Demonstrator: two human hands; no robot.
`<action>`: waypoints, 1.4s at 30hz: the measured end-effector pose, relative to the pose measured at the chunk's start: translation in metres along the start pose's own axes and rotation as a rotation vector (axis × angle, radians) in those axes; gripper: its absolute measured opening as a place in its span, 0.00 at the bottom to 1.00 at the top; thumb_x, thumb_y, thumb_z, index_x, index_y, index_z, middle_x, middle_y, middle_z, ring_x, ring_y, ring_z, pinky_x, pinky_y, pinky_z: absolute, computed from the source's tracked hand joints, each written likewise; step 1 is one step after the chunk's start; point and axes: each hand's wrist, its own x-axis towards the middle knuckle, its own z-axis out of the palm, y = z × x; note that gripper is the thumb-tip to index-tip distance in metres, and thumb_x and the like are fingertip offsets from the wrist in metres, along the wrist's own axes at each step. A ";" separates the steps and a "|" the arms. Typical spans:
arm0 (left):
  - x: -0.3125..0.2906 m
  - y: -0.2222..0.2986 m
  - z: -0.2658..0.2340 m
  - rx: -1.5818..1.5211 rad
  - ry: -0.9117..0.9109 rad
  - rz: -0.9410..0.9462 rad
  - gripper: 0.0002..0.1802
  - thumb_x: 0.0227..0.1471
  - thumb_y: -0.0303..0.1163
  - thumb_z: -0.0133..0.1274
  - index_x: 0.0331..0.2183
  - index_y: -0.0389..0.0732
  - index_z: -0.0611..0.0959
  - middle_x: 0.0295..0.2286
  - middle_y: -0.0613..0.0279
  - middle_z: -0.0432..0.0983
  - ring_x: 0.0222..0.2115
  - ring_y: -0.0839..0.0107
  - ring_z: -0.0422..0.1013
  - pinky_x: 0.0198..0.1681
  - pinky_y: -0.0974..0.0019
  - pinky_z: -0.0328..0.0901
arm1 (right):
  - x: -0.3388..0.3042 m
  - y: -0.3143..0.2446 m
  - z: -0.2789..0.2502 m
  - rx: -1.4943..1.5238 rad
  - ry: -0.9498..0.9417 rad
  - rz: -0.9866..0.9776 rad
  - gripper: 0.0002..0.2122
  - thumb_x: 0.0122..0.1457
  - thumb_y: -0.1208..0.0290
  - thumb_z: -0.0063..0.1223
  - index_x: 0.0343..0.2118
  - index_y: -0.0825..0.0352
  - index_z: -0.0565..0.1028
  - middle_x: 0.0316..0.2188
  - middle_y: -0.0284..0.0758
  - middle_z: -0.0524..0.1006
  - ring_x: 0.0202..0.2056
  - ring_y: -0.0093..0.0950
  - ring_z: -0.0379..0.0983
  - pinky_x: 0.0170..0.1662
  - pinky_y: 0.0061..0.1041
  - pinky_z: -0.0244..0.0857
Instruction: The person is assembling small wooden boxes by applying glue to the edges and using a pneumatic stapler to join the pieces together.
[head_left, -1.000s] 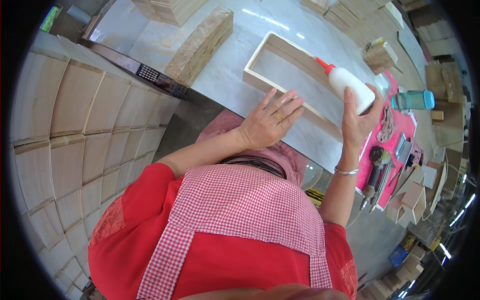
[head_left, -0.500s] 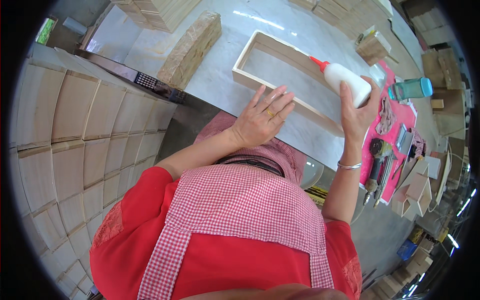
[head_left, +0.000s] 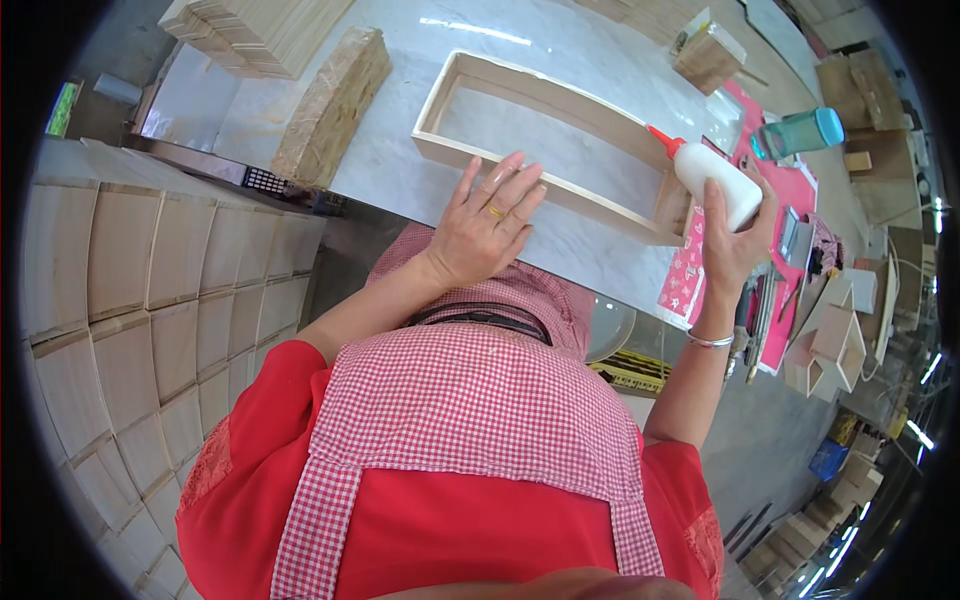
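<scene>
A long rectangular wooden frame (head_left: 548, 98) lies flat on the pale marble tabletop (head_left: 420, 70). My left hand (head_left: 487, 222) rests palm down with fingers spread, its fingertips on the frame's near rail. My right hand (head_left: 735, 240) grips a white glue bottle (head_left: 712, 176) with a red nozzle. The nozzle points up and left over the frame's right end, close to its corner.
A thick chipboard block (head_left: 333, 105) and a stack of thin wooden boards (head_left: 262, 30) lie at the left of the table. A pink mat (head_left: 785, 210) with tools, a teal bottle (head_left: 800, 131) and small wooden houses (head_left: 830, 345) sit at the right. Stacked wood panels (head_left: 130, 330) fill the left.
The view has shifted so the frame sits more to the left. My right hand has carried the glue bottle down toward the frame's right end. My left hand stays on the near rail.
</scene>
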 end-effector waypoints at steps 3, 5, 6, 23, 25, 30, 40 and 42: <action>0.000 0.000 0.000 0.004 -0.004 0.005 0.32 0.45 0.32 0.61 0.54 0.39 0.75 0.60 0.56 0.64 0.63 0.53 0.57 0.66 0.42 0.44 | -0.003 0.004 -0.014 0.023 0.004 0.070 0.21 0.52 0.70 0.68 0.47 0.71 0.71 0.40 0.39 0.75 0.41 0.28 0.74 0.45 0.27 0.69; 0.000 0.000 0.000 0.011 -0.007 -0.001 0.32 0.45 0.32 0.61 0.54 0.39 0.74 0.60 0.56 0.64 0.63 0.53 0.57 0.66 0.42 0.44 | -0.005 0.009 -0.023 0.010 0.017 0.082 0.21 0.53 0.71 0.68 0.47 0.71 0.71 0.40 0.39 0.75 0.41 0.27 0.74 0.46 0.26 0.69; 0.000 0.000 0.000 0.015 -0.008 -0.004 0.33 0.45 0.32 0.61 0.54 0.39 0.74 0.60 0.56 0.64 0.63 0.53 0.57 0.66 0.42 0.44 | -0.006 0.012 -0.027 0.003 0.027 0.092 0.21 0.53 0.71 0.68 0.47 0.71 0.71 0.40 0.39 0.75 0.42 0.27 0.74 0.46 0.26 0.69; 0.000 0.002 0.002 0.027 -0.017 -0.010 0.34 0.46 0.31 0.62 0.56 0.40 0.73 0.60 0.56 0.63 0.63 0.53 0.56 0.66 0.42 0.44 | -0.027 0.020 -0.071 -0.140 0.062 0.146 0.22 0.53 0.70 0.69 0.47 0.71 0.71 0.41 0.38 0.74 0.42 0.26 0.73 0.45 0.25 0.69; 0.001 0.002 0.002 0.027 -0.012 -0.008 0.34 0.46 0.31 0.62 0.56 0.40 0.73 0.60 0.56 0.63 0.63 0.53 0.56 0.66 0.42 0.44 | -0.034 0.015 -0.076 -0.136 0.058 0.135 0.21 0.54 0.70 0.68 0.47 0.71 0.71 0.41 0.37 0.75 0.42 0.26 0.72 0.45 0.25 0.69; 0.000 0.001 0.003 0.026 -0.005 -0.005 0.34 0.46 0.31 0.62 0.56 0.40 0.73 0.60 0.56 0.63 0.63 0.54 0.56 0.66 0.42 0.43 | -0.054 0.005 -0.091 -0.131 0.035 0.127 0.20 0.54 0.71 0.68 0.47 0.71 0.71 0.42 0.37 0.74 0.43 0.26 0.72 0.46 0.25 0.68; -0.003 0.001 -0.002 0.043 -0.013 -0.029 0.33 0.46 0.33 0.61 0.56 0.41 0.73 0.60 0.56 0.62 0.64 0.54 0.55 0.67 0.41 0.43 | -0.069 -0.022 -0.097 -0.046 -0.088 0.281 0.22 0.54 0.73 0.66 0.49 0.71 0.70 0.43 0.36 0.73 0.43 0.26 0.72 0.47 0.26 0.68; -0.004 0.002 0.000 0.039 0.001 -0.021 0.33 0.47 0.35 0.60 0.56 0.41 0.73 0.60 0.55 0.62 0.64 0.54 0.55 0.67 0.41 0.42 | -0.071 -0.030 -0.073 0.223 -0.026 0.371 0.22 0.54 0.72 0.66 0.49 0.71 0.69 0.43 0.37 0.73 0.43 0.26 0.71 0.46 0.25 0.68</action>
